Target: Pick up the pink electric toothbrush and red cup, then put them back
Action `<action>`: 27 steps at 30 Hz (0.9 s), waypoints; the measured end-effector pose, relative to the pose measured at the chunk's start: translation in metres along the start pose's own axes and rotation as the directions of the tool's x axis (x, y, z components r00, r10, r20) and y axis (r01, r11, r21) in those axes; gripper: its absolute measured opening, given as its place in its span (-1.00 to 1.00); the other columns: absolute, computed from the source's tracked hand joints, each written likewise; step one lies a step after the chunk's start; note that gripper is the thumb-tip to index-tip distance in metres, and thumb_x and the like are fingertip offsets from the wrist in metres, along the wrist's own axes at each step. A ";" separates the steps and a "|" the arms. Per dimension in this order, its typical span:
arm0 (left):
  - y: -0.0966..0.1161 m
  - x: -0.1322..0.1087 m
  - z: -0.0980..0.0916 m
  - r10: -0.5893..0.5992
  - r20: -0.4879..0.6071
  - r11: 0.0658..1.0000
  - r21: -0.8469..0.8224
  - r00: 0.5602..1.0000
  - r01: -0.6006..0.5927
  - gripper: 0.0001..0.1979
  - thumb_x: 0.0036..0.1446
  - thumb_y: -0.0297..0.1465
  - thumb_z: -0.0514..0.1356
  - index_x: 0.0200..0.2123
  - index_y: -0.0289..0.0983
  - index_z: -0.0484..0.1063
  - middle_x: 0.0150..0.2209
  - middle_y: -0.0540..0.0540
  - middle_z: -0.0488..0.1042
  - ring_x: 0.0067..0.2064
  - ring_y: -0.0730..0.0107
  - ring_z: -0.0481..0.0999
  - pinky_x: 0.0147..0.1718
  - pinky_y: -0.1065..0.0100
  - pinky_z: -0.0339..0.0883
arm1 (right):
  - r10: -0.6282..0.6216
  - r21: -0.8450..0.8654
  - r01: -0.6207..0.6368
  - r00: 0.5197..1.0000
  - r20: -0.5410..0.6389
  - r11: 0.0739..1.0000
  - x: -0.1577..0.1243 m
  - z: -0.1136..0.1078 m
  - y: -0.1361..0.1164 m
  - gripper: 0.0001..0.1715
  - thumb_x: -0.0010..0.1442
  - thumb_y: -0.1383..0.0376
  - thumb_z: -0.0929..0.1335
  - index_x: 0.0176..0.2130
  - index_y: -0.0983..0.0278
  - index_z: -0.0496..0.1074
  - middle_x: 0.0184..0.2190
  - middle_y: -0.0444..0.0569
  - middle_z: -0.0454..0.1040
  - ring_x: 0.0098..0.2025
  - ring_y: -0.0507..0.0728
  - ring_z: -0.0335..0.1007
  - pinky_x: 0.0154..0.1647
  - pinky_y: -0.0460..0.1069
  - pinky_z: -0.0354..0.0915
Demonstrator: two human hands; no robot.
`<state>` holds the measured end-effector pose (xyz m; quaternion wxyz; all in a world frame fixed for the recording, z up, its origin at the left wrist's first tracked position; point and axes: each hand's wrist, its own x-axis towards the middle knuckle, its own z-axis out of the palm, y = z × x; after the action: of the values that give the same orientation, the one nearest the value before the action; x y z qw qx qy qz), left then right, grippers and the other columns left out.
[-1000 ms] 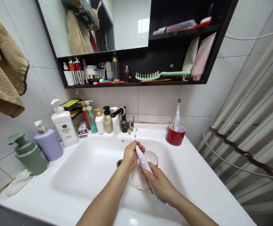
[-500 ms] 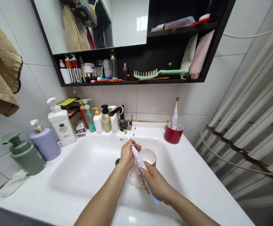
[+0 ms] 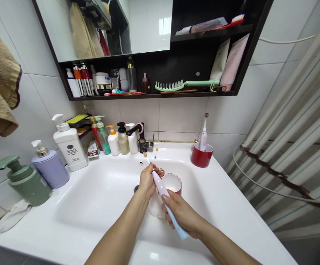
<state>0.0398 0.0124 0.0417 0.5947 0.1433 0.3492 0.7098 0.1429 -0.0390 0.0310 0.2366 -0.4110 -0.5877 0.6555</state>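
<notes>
Over the white sink (image 3: 93, 195) I see an electric toothbrush (image 3: 160, 185), its handle fading from pink to pale blue. My right hand (image 3: 180, 211) is wrapped round the lower handle. My left hand (image 3: 148, 180) is closed at the neck, with the brush head (image 3: 145, 155) poking out beyond its fingers, toward the faucet. Below the hands, a cup (image 3: 172, 181), white inside and red outside, sits in the basin, partly hidden by my right hand. A loose small brush head (image 3: 156, 153) stands on the sink's back ledge, right of the faucet.
A black faucet (image 3: 142, 138) rises at the back, beside several pump bottles (image 3: 113, 141). More bottles (image 3: 70, 147) line the left. A red cup (image 3: 202, 156) holding another electric toothbrush (image 3: 203, 136) stands back right. The dark cabinet shelf (image 3: 149, 96) overhangs the rear; pipes (image 3: 295, 154) run along the right.
The view has shifted slightly, so everything sits a little further left. Both hands keep nearly the same hold on the toothbrush.
</notes>
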 end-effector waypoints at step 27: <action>0.001 0.070 0.025 0.098 0.011 0.339 0.940 0.995 -0.044 -0.86 -0.09 -0.38 0.00 -0.60 -0.32 0.21 -0.58 -0.13 0.37 -0.53 0.40 0.39 -0.52 0.38 0.22 | -0.108 0.112 0.127 0.981 -0.163 0.986 -0.006 -0.022 -0.012 -0.71 0.01 0.08 0.09 -0.39 0.26 0.09 -0.61 -0.22 0.11 -0.71 -0.13 0.02 -0.75 -0.19 0.04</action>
<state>0.0371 0.0870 0.0457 0.3651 0.4565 0.7004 0.4096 0.1621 -0.0289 0.0453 0.3449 -0.4105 -0.5495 0.6408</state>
